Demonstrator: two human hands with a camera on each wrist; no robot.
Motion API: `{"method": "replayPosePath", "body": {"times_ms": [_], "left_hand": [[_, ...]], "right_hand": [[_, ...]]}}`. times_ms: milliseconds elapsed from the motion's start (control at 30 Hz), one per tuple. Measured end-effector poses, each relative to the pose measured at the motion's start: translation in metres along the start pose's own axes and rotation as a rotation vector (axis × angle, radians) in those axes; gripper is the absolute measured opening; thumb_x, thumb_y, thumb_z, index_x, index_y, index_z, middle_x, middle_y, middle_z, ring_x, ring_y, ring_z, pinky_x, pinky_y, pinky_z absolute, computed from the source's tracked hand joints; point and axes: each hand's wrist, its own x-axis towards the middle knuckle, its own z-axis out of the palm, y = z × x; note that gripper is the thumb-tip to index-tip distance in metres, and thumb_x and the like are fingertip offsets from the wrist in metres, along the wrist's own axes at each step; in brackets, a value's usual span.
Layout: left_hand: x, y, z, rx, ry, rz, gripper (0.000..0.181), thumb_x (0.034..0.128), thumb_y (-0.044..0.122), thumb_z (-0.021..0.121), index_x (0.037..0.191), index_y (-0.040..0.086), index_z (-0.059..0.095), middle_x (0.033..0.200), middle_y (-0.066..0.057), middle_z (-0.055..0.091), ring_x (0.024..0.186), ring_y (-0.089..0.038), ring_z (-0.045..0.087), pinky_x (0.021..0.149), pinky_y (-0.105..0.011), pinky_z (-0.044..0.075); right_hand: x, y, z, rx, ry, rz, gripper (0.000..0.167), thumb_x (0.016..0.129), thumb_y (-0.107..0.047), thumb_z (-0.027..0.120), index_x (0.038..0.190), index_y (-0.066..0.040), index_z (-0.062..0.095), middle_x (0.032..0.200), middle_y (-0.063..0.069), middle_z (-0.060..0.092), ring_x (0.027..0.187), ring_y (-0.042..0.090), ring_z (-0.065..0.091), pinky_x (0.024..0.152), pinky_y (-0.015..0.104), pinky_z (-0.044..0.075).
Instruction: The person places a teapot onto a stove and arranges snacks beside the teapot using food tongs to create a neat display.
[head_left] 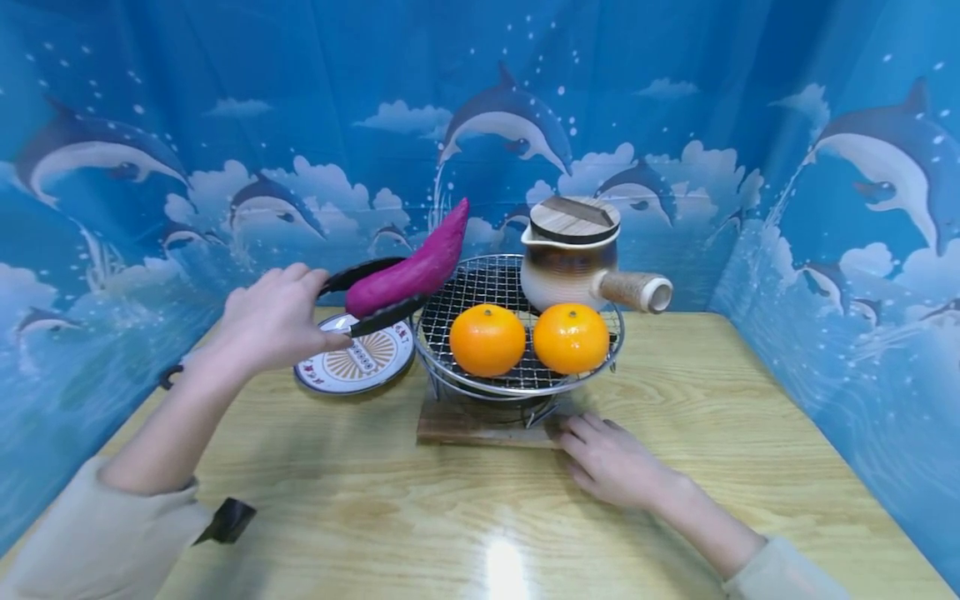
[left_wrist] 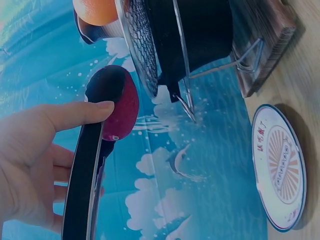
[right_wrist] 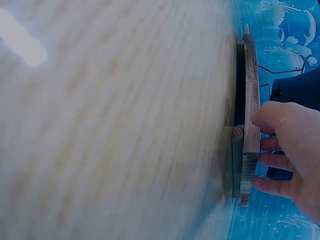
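Observation:
My left hand grips black-headed tongs, its thumb pressing one arm near the head. Between the tong heads lies a purple sweet potato, tilted up to the right, above and left of the round wire grill. My right hand rests its fingertips on the right front corner of the wooden board under the grill stand. Those fingers are relaxed and do not wrap round the board. Two oranges sit on the front of the mesh.
A lidded teapot stands at the back right of the grill, its side handle jutting past the rim. A patterned plate lies on the table left of the stand, below the tongs. Dolphin-print curtains enclose the table's back and sides.

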Motion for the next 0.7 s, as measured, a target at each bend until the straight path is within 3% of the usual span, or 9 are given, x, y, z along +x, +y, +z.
{"method": "replayPosePath", "body": {"times_ms": [233, 700], "left_hand": [[0.004, 0.013, -0.006, 0.0, -0.021, 0.036, 0.093, 0.0668, 0.051, 0.077, 0.135, -0.001, 0.041, 0.127, -0.023, 0.047, 0.113, -0.041, 0.044, 0.079, -0.059, 0.042], [0.009, 0.03, -0.006, 0.0, -0.059, 0.077, 0.091, 0.0662, 0.049, 0.078, 0.134, -0.001, 0.043, 0.126, -0.02, 0.049, 0.111, -0.039, 0.046, 0.079, -0.057, 0.043]], "right_hand": [[0.001, 0.001, -0.001, 0.006, -0.007, -0.005, 0.036, 0.079, -0.022, 0.067, 0.112, -0.008, 0.062, 0.114, 0.009, 0.058, 0.104, 0.026, 0.055, 0.085, 0.041, 0.048], [0.0, 0.0, -0.001, -0.006, -0.006, -0.005, 0.038, 0.078, -0.022, 0.067, 0.113, -0.008, 0.062, 0.113, 0.009, 0.058, 0.103, 0.025, 0.055, 0.083, 0.04, 0.049]]}}
